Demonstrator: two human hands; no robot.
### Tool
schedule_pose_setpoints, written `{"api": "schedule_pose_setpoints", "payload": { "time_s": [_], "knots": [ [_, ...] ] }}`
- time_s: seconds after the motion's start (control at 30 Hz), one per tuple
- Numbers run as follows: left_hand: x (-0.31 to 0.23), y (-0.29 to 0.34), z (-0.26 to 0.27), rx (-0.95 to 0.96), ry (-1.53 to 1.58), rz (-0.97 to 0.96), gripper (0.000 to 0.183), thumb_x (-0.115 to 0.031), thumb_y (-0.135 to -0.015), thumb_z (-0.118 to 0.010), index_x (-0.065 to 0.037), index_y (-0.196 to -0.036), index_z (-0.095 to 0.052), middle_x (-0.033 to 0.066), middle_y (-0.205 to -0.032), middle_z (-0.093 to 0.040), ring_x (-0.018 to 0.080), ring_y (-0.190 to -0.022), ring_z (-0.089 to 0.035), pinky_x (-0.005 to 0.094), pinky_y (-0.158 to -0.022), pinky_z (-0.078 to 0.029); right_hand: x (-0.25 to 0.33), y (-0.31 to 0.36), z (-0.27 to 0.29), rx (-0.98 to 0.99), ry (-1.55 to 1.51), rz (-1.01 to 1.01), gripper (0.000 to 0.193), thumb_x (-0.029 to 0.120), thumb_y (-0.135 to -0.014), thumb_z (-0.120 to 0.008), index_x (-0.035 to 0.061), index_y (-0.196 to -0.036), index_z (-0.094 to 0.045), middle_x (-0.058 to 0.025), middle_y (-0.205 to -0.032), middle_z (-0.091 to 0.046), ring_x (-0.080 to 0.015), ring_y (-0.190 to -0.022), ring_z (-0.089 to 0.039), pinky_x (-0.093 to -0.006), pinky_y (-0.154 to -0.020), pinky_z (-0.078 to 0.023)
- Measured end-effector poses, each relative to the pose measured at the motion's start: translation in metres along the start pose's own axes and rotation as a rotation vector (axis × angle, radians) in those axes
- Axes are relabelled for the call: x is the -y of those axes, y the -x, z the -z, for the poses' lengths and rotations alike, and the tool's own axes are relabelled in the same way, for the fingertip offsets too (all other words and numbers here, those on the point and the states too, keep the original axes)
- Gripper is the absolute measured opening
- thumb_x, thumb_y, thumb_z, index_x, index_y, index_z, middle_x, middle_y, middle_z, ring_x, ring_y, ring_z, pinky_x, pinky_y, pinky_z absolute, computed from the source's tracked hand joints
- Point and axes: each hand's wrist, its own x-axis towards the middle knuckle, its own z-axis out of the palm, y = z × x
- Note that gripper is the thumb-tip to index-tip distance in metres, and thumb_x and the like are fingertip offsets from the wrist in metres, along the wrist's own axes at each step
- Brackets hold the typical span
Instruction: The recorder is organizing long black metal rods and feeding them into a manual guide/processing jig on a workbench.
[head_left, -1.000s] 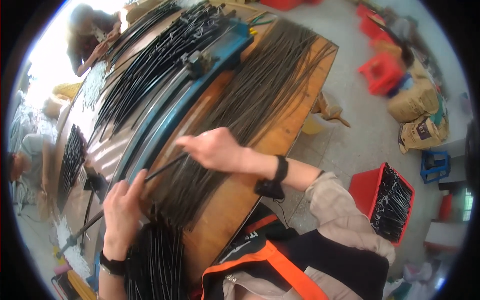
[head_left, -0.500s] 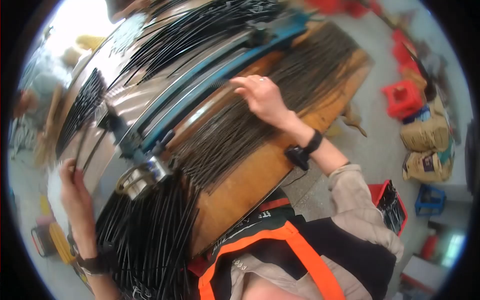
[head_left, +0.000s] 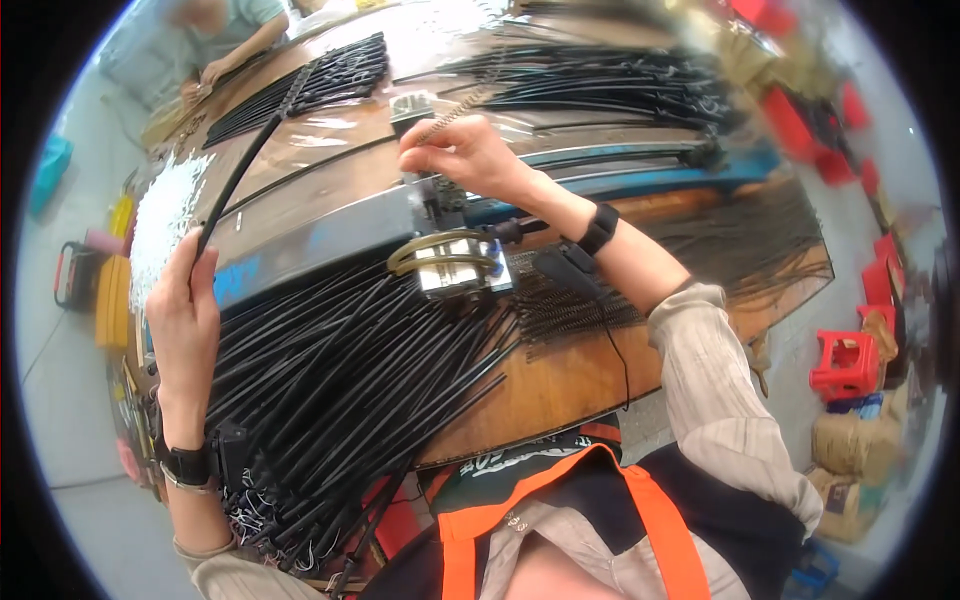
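Note:
My left hand grips a thin black tube, which slants up and away from my fist. Its far end passes in front of a bundle of black tubes on the table. In a pinch, my right hand has a long thin coil spring that points up and to the far right. Below that hand is a metal clamp device with a looped hose, fixed to a long blue rail. A large pile of black tubes lies near my left forearm.
Many dark coil springs lie on the wooden tabletop to the right. A white heap sits at the left edge. Across the table another person's hand shows. A red stool stands on the floor at right.
My view has turned, so the table sits differently. My right hand has moved from above the springs to over the clamp device, where a spring shows in its fingers. My left hand still holds the black tube.

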Motion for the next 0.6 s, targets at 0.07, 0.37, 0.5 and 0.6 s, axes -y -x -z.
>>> {"api": "schedule_pose_setpoints", "payload": {
  "time_s": [0.07, 0.37, 0.5, 0.6],
  "knots": [
    [0.006, 0.013, 0.001, 0.037, 0.004, 0.074, 0.024, -0.011, -0.096, -0.061, 0.003, -0.115, -0.062, 0.0184, -0.081, -0.062, 0.0262, -0.066, -0.056, 0.0351, -0.065, -0.047, -0.002, 0.000, -0.002, 0.044, 0.017, -0.014, 0.017, 0.021, -0.092, -0.068, 0.0077, -0.102, -0.072, -0.0060, -0.081, -0.073, -0.0110, -0.073, -0.068, -0.0258, -0.066, -0.054],
    [0.009, 0.024, -0.014, 0.095, 0.072, 0.240, 0.026, -0.012, -0.097, -0.061, 0.003, -0.117, -0.061, 0.0199, -0.083, -0.063, 0.0280, -0.067, -0.055, 0.0348, -0.066, -0.047, -0.015, -0.020, -0.047, 0.383, 0.335, -0.097, 0.012, 0.018, -0.090, -0.067, 0.0074, -0.094, -0.070, -0.0071, -0.081, -0.072, -0.0218, -0.075, -0.070, -0.0339, -0.070, -0.052],
    [0.025, 0.027, -0.023, 0.094, 0.068, 0.153, 0.026, -0.012, -0.095, -0.062, 0.003, -0.117, -0.061, 0.0211, -0.086, -0.065, 0.0320, -0.070, -0.059, 0.0361, -0.067, -0.048, -0.009, -0.001, 0.001, 0.219, 0.718, 0.052, 0.003, 0.014, -0.087, -0.066, 0.0105, -0.086, -0.068, -0.0049, -0.078, -0.070, -0.0231, -0.081, -0.069, -0.0354, -0.078, -0.047],
    [0.032, 0.031, -0.032, 0.128, 0.059, 0.100, 0.026, -0.011, -0.094, -0.062, 0.001, -0.117, -0.062, 0.0209, -0.088, -0.065, 0.0346, -0.074, -0.062, 0.0375, -0.068, -0.049, -0.027, 0.061, 0.074, 0.125, 0.959, 0.107, 0.007, 0.007, -0.082, -0.068, 0.0134, -0.083, -0.067, -0.0019, -0.077, -0.068, -0.0200, -0.084, -0.065, -0.0365, -0.085, -0.040]
  ]
}}
